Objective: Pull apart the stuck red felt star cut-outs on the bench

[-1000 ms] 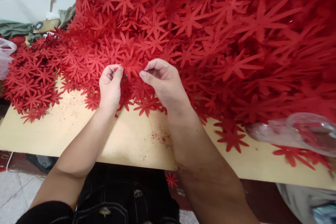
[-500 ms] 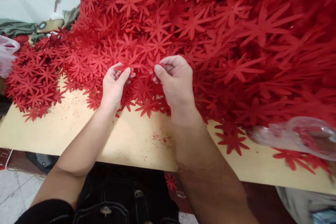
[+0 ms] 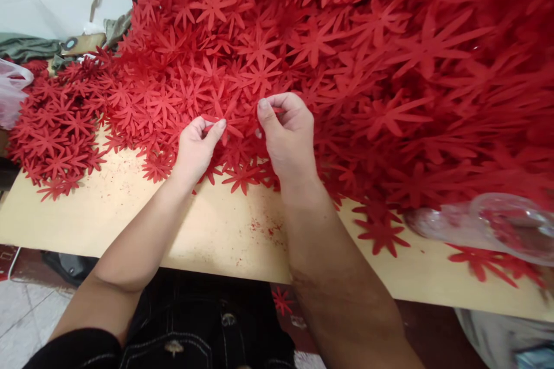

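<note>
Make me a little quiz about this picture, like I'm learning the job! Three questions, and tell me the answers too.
1. True or false: the left hand is lying flat on the table.

2. Pick one: which edge of the picture is the clear plastic container by?
A. left
B. right
C. top

3. Fill the gap: the big pile of flower shapes beyond the hands is coloured ____.

Key:
1. False; it pinches a flower-shaped piece by thumb and finger.
2. B
3. red
</note>
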Demonstrator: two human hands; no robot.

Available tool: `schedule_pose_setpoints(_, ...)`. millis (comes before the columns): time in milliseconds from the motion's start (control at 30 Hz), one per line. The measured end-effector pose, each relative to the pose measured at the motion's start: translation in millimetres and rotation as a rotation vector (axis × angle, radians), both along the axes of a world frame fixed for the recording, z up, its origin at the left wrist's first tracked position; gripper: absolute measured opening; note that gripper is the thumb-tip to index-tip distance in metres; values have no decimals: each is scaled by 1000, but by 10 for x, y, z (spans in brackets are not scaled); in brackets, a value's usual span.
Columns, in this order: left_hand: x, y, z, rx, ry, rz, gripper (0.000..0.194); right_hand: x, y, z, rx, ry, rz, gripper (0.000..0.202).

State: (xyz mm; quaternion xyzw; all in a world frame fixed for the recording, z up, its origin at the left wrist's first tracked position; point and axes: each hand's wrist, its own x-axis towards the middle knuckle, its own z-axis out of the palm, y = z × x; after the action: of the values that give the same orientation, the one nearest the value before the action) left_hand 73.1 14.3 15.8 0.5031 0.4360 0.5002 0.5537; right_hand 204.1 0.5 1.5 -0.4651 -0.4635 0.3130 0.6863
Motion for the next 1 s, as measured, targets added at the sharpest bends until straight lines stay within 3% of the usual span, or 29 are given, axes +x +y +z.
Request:
schedule_pose_setpoints(200,-13,8,-8,-7,67,-44,32,-66,-65,123,-52,-24,157,28)
schedule_pose_setpoints(333,10,-21,-34,-40,65,-96,33,-90,-79,118,-108,5,264,28)
schedule_pose_setpoints(433,26,-76,-46,-70,98,-93,39,-89,-105,98,-137,-57,271,22)
schedule_pose_setpoints(600,3,-155,-46,-88,167,-175,46,-25,-109,54,-186,-154,36,7)
schedule_pose_setpoints(733,-31,-167,-46,-19,279,-165,49,105,-17,-15,-97,-94,-368,7)
schedule_pose_setpoints(800,-50,-162,-40,84,380,-157,42,164,36,-54,16,19,-500,10)
schedule_pose_setpoints(900,-123,-159,8,292,634,-132,36,216,83,-130,106,76,-488,21)
schedule_pose_setpoints(1000,-355,-130,122,465,813,-32,38,270,100,-239,51,-182,-429,45)
